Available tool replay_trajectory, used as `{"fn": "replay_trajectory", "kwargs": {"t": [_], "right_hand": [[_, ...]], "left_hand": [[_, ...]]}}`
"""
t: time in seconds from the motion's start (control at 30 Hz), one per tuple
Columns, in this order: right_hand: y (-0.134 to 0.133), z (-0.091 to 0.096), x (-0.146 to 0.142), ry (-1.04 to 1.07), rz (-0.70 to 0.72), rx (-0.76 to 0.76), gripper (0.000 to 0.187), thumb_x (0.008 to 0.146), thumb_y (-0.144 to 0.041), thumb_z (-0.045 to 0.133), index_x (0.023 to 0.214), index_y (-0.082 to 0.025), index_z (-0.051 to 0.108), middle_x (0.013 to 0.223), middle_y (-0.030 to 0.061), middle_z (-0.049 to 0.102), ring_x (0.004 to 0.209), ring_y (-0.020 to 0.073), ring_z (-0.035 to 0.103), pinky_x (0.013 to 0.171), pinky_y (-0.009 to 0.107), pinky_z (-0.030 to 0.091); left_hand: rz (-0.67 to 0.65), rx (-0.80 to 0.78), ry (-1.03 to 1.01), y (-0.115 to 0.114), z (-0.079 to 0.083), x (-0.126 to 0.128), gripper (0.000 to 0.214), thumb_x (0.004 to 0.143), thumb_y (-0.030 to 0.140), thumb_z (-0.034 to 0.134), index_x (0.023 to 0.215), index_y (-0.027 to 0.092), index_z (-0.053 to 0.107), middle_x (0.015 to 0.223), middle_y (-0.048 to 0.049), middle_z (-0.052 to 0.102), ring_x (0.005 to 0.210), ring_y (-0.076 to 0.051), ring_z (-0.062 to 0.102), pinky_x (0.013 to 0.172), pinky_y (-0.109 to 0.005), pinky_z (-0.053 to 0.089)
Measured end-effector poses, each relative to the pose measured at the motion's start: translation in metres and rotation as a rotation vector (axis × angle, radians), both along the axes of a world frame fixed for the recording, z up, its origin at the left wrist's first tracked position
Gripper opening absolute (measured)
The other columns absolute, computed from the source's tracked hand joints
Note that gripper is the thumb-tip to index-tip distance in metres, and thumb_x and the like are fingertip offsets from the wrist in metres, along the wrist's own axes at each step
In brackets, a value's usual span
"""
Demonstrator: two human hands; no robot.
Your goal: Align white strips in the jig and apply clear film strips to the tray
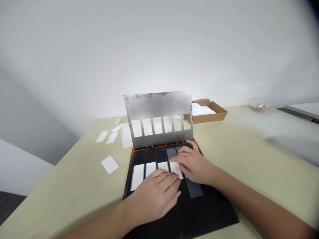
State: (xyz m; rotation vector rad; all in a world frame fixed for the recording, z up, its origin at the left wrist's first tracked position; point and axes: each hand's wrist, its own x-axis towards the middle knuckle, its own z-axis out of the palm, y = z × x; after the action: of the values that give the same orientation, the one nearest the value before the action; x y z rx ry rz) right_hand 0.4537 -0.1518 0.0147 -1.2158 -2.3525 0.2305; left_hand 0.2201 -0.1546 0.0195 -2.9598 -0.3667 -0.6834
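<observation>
A black flat board [164, 215] with shallow slots lies on the table, and a hinged metal frame [159, 103] stands raised at its far edge, with a row of rectangular openings. White cards [137, 177] sit side by side in the slots. My left hand [159, 194] lies over the near ends of the cards, its bent fingers reaching the edge of the fourth card [176, 170]. On that card's right side rests my right hand [193, 162], index finger stretched out and little finger apart. Part of another card is hidden under the right hand. Neither hand visibly grips anything.
Left of the board lies a small stack of white cards [110, 164]; several loose cards [102, 136] lie farther back. Behind the frame, a cardboard box [211, 118] holds white pieces. A clear plastic bag [259, 106] is at the back right, before the wall.
</observation>
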Motion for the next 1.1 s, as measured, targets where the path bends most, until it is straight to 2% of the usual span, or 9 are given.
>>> {"fn": "replay_trajectory", "kwargs": {"t": [0.13,0.47,0.53,0.6,0.67,0.73,0.87,0.97,1.1], "right_hand": [[-0.002,0.003,0.001,-0.002,0.006,-0.020,0.045,0.090,-0.005,0.052,0.125,-0.027,0.071,0.110,0.0012,0.079,0.109,0.0214,0.062,0.125,0.056,0.010],[0.000,0.005,-0.003,-0.009,-0.032,-0.005,0.045,0.094,-0.008,0.048,0.129,-0.026,0.070,0.113,0.0029,0.079,0.115,0.0231,0.060,0.124,0.057,0.013],[0.001,0.004,-0.003,-0.030,-0.070,0.025,0.041,0.099,-0.014,0.048,0.133,-0.026,0.068,0.120,0.0044,0.077,0.122,0.0248,0.057,0.124,0.057,0.015],[0.004,0.001,-0.004,-0.069,-0.146,0.076,0.038,0.105,-0.027,0.047,0.137,-0.025,0.067,0.137,0.0079,0.069,0.134,0.0295,0.049,0.123,0.059,0.016],[0.006,-0.002,-0.005,-0.124,-0.218,0.112,0.041,0.108,-0.040,0.044,0.137,-0.023,0.067,0.153,0.0107,0.057,0.145,0.0356,0.038,0.123,0.063,0.015],[0.007,-0.005,-0.005,-0.175,-0.237,0.107,0.047,0.109,-0.047,0.040,0.136,-0.021,0.069,0.158,0.0115,0.050,0.150,0.0386,0.030,0.122,0.065,0.014],[0.004,-0.004,-0.006,-0.190,-0.203,0.065,0.047,0.110,-0.047,0.037,0.133,-0.022,0.070,0.155,0.0098,0.054,0.151,0.0375,0.030,0.123,0.066,0.013],[0.000,0.000,-0.007,-0.138,-0.180,0.052,0.038,0.109,-0.045,0.044,0.123,-0.025,0.074,0.149,0.0062,0.061,0.150,0.0357,0.033,0.124,0.065,0.010],[-0.001,0.003,-0.008,-0.053,-0.148,0.035,0.019,0.102,-0.039,0.060,0.110,-0.027,0.072,0.118,0.0030,0.076,0.135,0.0288,0.051,0.124,0.062,0.009]], "left_hand": [[0.036,-0.057,0.030,0.001,-0.004,0.000,0.028,0.104,0.027,0.055,0.126,0.014,0.066,0.120,-0.0101,0.074,0.113,-0.026,0.069,0.104,-0.044,0.053],[0.056,-0.105,0.036,0.002,-0.005,-0.001,0.031,0.105,0.031,0.052,0.129,0.015,0.063,0.126,-0.0124,0.072,0.118,-0.028,0.067,0.108,-0.049,0.047],[0.058,-0.102,0.050,0.002,-0.005,-0.001,0.031,0.105,0.030,0.051,0.130,0.015,0.063,0.127,-0.0123,0.072,0.119,-0.028,0.067,0.109,-0.049,0.045],[0.057,-0.096,0.057,0.002,-0.005,-0.001,0.031,0.105,0.030,0.051,0.129,0.014,0.062,0.127,-0.0124,0.071,0.119,-0.028,0.067,0.109,-0.050,0.045],[0.056,-0.087,0.059,0.002,-0.005,-0.001,0.030,0.106,0.030,0.050,0.128,0.014,0.062,0.127,-0.0127,0.071,0.118,-0.028,0.067,0.109,-0.050,0.044],[0.056,-0.085,0.057,0.002,-0.005,-0.001,0.030,0.106,0.030,0.050,0.128,0.014,0.063,0.127,-0.0128,0.072,0.117,-0.028,0.068,0.109,-0.050,0.044],[0.049,-0.105,0.047,0.002,-0.005,-0.002,0.029,0.105,0.029,0.051,0.127,0.014,0.063,0.125,-0.0109,0.072,0.114,-0.027,0.068,0.109,-0.049,0.043],[0.048,-0.106,0.033,0.003,-0.007,-0.003,0.030,0.105,0.029,0.051,0.130,0.015,0.062,0.125,-0.0102,0.072,0.114,-0.026,0.068,0.109,-0.049,0.043],[0.051,-0.104,0.032,0.004,-0.008,-0.003,0.031,0.105,0.030,0.052,0.131,0.015,0.062,0.125,-0.0095,0.072,0.114,-0.026,0.068,0.109,-0.048,0.042]]}}
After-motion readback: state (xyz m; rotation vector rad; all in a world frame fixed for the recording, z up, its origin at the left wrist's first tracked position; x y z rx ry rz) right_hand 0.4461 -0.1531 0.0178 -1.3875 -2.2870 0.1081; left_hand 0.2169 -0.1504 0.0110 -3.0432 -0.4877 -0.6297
